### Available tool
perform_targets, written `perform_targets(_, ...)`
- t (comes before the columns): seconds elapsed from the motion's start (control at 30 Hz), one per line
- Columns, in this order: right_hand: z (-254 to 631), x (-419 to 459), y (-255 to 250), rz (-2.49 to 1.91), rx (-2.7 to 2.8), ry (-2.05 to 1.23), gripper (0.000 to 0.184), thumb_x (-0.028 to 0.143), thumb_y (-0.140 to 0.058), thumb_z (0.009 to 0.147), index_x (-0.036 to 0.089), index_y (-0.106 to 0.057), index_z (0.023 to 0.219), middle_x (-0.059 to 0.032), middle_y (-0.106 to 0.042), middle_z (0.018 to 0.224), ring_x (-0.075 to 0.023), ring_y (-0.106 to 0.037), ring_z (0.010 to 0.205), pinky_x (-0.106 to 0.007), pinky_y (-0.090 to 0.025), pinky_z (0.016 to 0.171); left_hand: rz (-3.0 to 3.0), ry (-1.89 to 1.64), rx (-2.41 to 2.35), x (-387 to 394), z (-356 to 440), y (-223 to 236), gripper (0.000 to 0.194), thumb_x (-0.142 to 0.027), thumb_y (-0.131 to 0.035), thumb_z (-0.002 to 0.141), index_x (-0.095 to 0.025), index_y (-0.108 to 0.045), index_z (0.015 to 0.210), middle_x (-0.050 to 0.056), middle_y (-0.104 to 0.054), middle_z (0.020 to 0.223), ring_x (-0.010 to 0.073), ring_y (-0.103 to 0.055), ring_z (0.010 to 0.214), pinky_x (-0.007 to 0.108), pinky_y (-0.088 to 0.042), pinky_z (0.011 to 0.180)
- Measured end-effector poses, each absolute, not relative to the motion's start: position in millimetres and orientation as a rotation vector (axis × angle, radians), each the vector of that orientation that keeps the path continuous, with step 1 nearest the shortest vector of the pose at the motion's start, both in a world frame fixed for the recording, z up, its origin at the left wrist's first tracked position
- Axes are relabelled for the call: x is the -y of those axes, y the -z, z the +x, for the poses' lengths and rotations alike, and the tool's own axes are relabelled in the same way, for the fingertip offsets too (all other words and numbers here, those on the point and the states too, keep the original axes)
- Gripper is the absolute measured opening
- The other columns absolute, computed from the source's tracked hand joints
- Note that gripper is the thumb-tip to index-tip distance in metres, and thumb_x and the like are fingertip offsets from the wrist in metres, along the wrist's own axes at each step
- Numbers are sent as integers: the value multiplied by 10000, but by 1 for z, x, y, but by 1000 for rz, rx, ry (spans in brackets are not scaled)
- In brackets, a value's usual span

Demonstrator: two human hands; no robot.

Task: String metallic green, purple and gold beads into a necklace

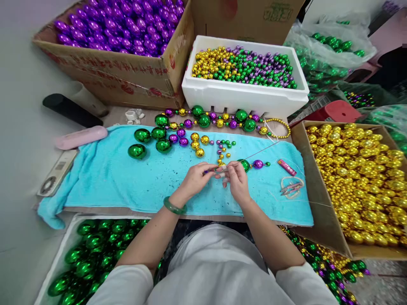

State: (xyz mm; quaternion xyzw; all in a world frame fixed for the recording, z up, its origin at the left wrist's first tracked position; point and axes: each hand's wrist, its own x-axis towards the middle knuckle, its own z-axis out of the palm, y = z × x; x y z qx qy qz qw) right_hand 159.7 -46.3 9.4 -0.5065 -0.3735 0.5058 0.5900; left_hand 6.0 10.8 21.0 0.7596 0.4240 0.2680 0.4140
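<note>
Right hand pinches thread above the blue towel, probably for tension, left hand bunched alongside, its hold unclear, while loose beads lie colour-grouped just beyond, presumably for easy reach.

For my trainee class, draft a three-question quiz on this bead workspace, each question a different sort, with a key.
1. Multiple choice: What colour are the big beads in the cardboard box to the left of the white foam box?
A) gold
B) purple
C) green

2. True or false: The white foam box holds beads of one colour only.

3. Fill in: Above the blue towel, the green bangle is worn on the wrist of the person's ____ hand.

Key:
1. B
2. False; its small beads are gold, purple and green.
3. left
</note>
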Motion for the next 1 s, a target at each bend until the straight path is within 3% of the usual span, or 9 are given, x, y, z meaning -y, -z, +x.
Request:
perform_targets(0.13, 163, 43, -14, -1131, 715, -1307, 340, 538, -591, 850, 244, -441, 929, 30, -629, 671, -140, -645, 566, -200, -460, 417, 1875, -814, -1130, -18, -9, -14, 275, -228, -602, 854, -223, -711, 1107, 69, -660, 1107, 198, -627, 1029, 310, -536, 814)
perform_targets(0.27, 164, 43, -15, -1130, 691, -1333, 284, 424, -698, 773, 212, -555, 897, 17, -653, 708, -123, -635, 585, -234, -521, 501, 1967, -723, -1076, -18, -12, -5, 385, -220, -649, 825, -243, -661, 1209, 90, -587, 1230, 237, -579, 1132, 322, -549, 794)
perform_targets(0.4, 159, 45, -24, -1137, 752, -1320, 193, 346, -712, 763, 185, -658, 855, -7, -674, 713, -126, -633, 611, -246, -526, 523, 2147, -660, -1051, -13, -1, 8, 344, -194, -679, 818, -234, -680, 1160, 93, -592, 1187, 268, -541, 1167, 454, -480, 1002)
perform_targets(0.53, 159, 51, -45, -1107, 836, -1280, 154, 320, -718, 781, 179, -698, 839, -15, -689, 677, -131, -626, 572, -256, -528, 496, 2112, -722, -1068, -17, 8, 20, 292, -153, -633, 844, -202, -673, 1129, 82, -606, 1083, 228, -589, 1061, 416, -511, 957)
perform_targets(0.67, 166, 66, -74, -967, 912, -1184, 82, 252, -696, 836, 199, -730, 888, -23, -708, 695, -138, -650, 588, -238, -531, 470, 2091, -760, -1071, -26, 8, 22, 309, -152, -621, 849, -213, -659, 1150, 71, -613, 1095, 221, -591, 1080, 404, -499, 978)
perform_targets(0.9, 186, 91, -103, -852, 1028, -1074, 218, 149, -624, 903, 244, -716, 1076, -37, -703, 737, -150, -663, 649, -243, -540, 481, 2107, -723, -1074, -33, 5, 22, 317, -185, -626, 855, -218, -658, 1168, 78, -638, 1124, 228, -602, 1093, 410, -503, 980)
perform_targets(1.0, 194, 99, -108, -838, 1008, -1006, 194, 161, -637, 896, 242, -716, 1055, -37, -693, 731, -158, -658, 636, -252, -529, 462, 2113, -710, -1097, -35, 4, 22, 328, -201, -613, 867, -208, -644, 1193, 89, -644, 1159, 236, -595, 1123, 426, -488, 1008)
